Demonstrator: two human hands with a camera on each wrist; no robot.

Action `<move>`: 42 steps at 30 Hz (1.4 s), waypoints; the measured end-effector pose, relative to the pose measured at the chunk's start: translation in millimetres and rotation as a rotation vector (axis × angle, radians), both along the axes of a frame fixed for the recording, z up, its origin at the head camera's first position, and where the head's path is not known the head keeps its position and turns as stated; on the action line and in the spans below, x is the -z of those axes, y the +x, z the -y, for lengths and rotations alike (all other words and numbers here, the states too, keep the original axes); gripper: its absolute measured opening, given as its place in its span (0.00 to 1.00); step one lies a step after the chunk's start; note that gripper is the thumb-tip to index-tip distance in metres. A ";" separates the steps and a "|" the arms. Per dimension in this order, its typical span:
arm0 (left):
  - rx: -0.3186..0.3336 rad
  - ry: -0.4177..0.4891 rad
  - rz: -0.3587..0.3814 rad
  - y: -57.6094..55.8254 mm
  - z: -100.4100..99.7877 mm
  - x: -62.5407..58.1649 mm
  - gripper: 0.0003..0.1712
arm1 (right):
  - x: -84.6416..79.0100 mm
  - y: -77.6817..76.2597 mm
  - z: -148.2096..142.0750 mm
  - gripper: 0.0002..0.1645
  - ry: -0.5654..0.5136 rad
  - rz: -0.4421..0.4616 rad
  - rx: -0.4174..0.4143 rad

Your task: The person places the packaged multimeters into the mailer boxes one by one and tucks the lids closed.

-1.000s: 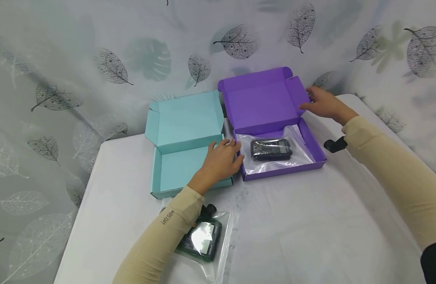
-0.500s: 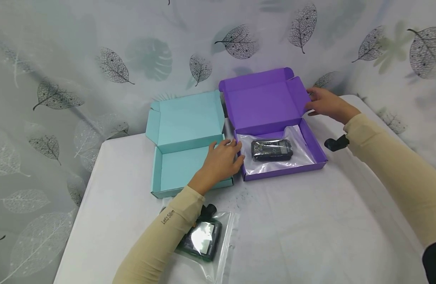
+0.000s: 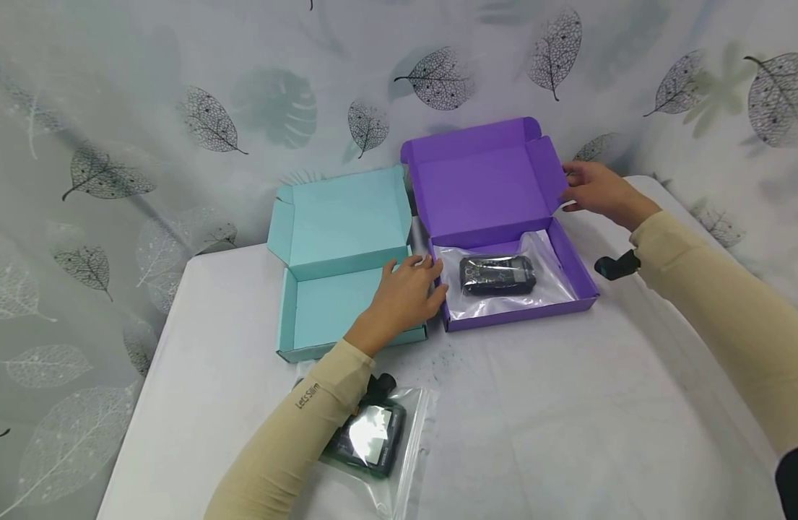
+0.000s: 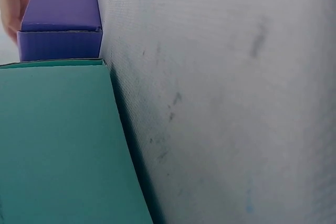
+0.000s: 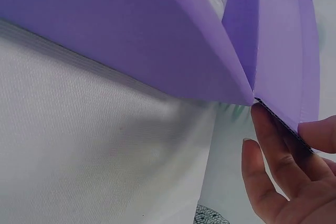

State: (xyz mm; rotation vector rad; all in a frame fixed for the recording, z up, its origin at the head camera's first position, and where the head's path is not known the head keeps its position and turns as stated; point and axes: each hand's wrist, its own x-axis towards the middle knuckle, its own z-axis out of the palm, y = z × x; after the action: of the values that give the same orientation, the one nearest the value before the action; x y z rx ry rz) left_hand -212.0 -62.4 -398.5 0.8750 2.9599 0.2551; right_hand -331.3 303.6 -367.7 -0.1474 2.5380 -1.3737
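A purple cardboard box (image 3: 522, 314) stands with its lid (image 3: 479, 184) raised, tilted back. Inside, a black device in clear wrap (image 3: 496, 275) lies on white plastic. My right hand (image 3: 596, 193) pinches the right side flap of that lid, the thumb on one face and fingers on the other in the right wrist view. Left of it is a teal box (image 3: 327, 307), lid also raised. Over the teal box's right side reaches my left hand (image 3: 404, 296), its loosely bent fingers at the purple box's left wall; their exact contact is hidden.
A clear zip bag (image 3: 405, 462) holding a dark green-edged device (image 3: 373, 437) lies at the front, partly under my left forearm. Behind both boxes hangs a leaf-patterned curtain (image 3: 243, 43). A white cloth (image 3: 567, 419) covers the table.
My right thumb has drawn in from the face of the purple lid's flap to its edge. The purple lid has risen slightly. My left hand stays in place.
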 end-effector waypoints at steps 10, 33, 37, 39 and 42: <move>0.000 -0.017 -0.004 0.0 -0.3 -1.0 0.28 | -0.9 5.6 1.1 0.40 -0.001 -0.036 0.043; 0.004 0.020 -0.017 0.0 2.0 0.9 0.27 | 0.1 12.7 -1.0 0.38 -0.032 -0.154 0.124; 0.002 0.015 -0.009 0.3 2.2 0.4 0.27 | -1.2 15.8 -0.5 0.37 -0.002 -0.185 0.128; 0.001 0.017 -0.005 0.4 2.3 0.3 0.27 | -1.7 17.0 -0.4 0.37 0.019 -0.204 0.134; 0.001 0.018 -0.005 0.5 2.2 0.3 0.27 | -2.2 18.7 0.4 0.36 0.054 -0.237 0.146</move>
State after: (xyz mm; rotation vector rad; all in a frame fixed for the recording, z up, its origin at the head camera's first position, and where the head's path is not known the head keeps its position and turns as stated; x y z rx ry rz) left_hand -211.6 -64.6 -398.8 0.8812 2.9666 0.2806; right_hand -312.6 303.2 -365.5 -0.1245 2.8291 -1.4130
